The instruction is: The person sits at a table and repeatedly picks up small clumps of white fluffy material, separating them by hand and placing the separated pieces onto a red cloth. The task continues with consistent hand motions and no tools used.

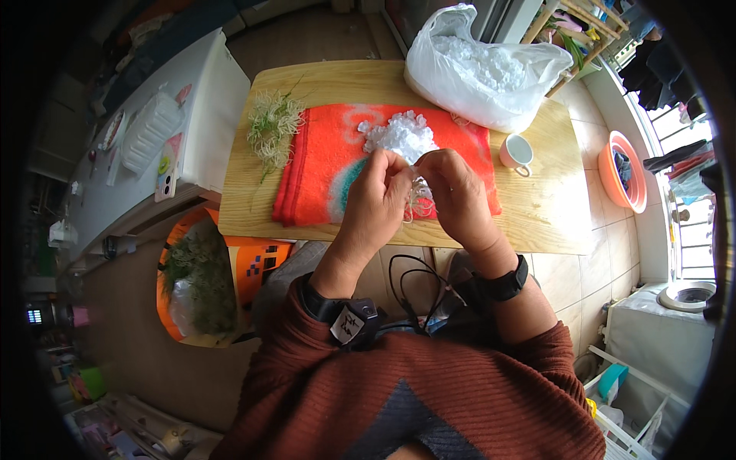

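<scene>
My left hand (pixel 379 187) and my right hand (pixel 454 187) meet above an orange-red patterned cloth (pixel 322 138), fingertips pinched together. Pale strands of a stringy plant sprig (pixel 418 198) hang between them. Whatever small part lies in the fingertips is mostly hidden. Just beyond my fingers is a heap of small translucent white pieces (pixel 402 135), piled on the cloth. More of these pieces fill an open white plastic bag (pixel 460 86) at the table's far right. A bunch of pale green stringy sprigs (pixel 275 123) lies at the cloth's left edge.
A white mug (pixel 516 153) stands on the wooden table (pixel 546 213), right of the cloth. An orange bag (pixel 259 253) of green sprigs sits on the floor at left. Beside it, a white cabinet (pixel 204 103) carries a phone (pixel 168 172) and a clear plastic tray (pixel 152 132). Black cables (pixel 417 261) loop near my lap.
</scene>
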`<move>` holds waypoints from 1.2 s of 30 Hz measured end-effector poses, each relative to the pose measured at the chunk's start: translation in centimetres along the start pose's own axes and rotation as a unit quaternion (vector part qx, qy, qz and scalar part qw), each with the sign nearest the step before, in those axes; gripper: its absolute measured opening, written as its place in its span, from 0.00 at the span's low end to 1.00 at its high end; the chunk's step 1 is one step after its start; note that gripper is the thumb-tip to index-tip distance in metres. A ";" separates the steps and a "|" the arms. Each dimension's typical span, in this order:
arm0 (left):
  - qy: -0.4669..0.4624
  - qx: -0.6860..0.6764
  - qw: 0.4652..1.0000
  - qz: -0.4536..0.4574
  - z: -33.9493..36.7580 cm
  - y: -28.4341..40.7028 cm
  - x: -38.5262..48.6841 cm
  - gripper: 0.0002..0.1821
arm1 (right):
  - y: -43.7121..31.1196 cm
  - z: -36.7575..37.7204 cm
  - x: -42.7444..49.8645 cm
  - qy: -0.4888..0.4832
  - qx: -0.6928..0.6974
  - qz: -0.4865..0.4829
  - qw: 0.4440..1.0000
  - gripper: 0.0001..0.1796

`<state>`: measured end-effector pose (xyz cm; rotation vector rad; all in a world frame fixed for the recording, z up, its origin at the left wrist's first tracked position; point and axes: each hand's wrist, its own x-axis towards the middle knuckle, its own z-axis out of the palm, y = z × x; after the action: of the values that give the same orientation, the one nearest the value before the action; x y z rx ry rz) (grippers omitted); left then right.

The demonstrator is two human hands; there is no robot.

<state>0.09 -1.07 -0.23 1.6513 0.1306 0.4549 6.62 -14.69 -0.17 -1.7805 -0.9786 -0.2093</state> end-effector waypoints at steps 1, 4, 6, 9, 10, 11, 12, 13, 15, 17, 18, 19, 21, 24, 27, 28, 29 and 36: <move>0.009 -0.030 0.999 0.037 0.2 0.1 -0.1 0.04 | 0.1 -0.1 0.0 0.005 0.023 0.026 0.999 0.06; -0.040 0.029 0.998 0.045 -0.2 0.2 0.0 0.04 | 0.1 -0.4 0.0 0.006 0.041 0.041 0.998 0.04; -0.046 0.067 0.995 0.056 -0.4 0.1 0.2 0.04 | 0.1 -0.4 0.0 0.008 0.050 0.049 0.998 0.03; -0.040 0.091 0.992 0.073 -0.4 -0.1 0.2 0.05 | 0.0 -0.4 0.0 0.011 0.061 0.058 0.996 0.02; -0.036 0.096 0.992 0.077 -0.4 0.0 0.1 0.04 | 0.0 -0.4 0.0 0.011 0.058 0.060 0.996 0.02; -0.032 0.110 0.990 0.082 -0.3 0.0 0.0 0.05 | 0.0 -0.4 0.0 0.011 0.059 0.063 0.996 0.02; -0.029 0.123 0.988 0.087 -0.2 0.1 -0.2 0.06 | 0.0 -0.4 -0.1 0.009 0.061 0.076 0.995 0.02; -0.023 0.134 0.986 0.099 -0.1 0.2 -0.3 0.06 | 0.0 -0.4 -0.1 0.008 0.068 0.091 0.994 0.02; -0.034 0.122 0.989 0.082 0.0 0.4 -0.4 0.07 | 0.2 -0.4 -0.3 0.006 0.094 0.122 0.988 0.03; -0.039 0.100 0.991 0.078 0.0 0.5 -0.3 0.08 | 0.4 -0.3 -0.2 0.005 0.136 0.153 0.979 0.03; -0.040 0.085 0.993 0.077 0.0 0.5 -0.2 0.08 | 0.6 -0.3 -0.2 0.005 0.140 0.164 0.976 0.04; -0.044 0.074 0.995 0.058 -0.1 0.6 0.0 0.08 | 0.7 -0.3 -0.1 0.006 0.144 0.175 0.974 0.04; -0.035 0.021 0.998 0.039 -0.6 0.9 0.1 0.08 | 0.8 -0.6 0.0 0.012 0.196 0.208 0.958 0.06; -0.041 -0.104 0.994 -0.017 -1.1 1.3 0.2 0.09 | 0.9 -1.0 0.2 0.023 0.335 0.268 0.903 0.08; -0.070 -0.157 0.984 -0.039 -1.1 1.5 0.1 0.10 | 0.7 -1.1 0.4 0.004 0.290 0.293 0.911 0.08; -0.080 -0.159 0.983 -0.041 -1.0 1.6 0.1 0.10 | 0.6 -1.4 0.5 -0.020 0.260 0.305 0.916 0.07; -0.083 -0.159 0.983 -0.043 -1.0 1.6 0.1 0.10 | 0.4 -1.6 0.7 -0.009 0.269 0.258 0.928 0.07; -0.110 -0.112 0.984 -0.081 -1.6 2.0 0.2 0.12 | -0.9 -3.3 1.2 -0.049 0.090 -0.006 0.995 0.14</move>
<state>-0.68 0.24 1.91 1.4462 0.0466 0.1550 7.70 -16.77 2.59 -1.6321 -1.0454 -0.0389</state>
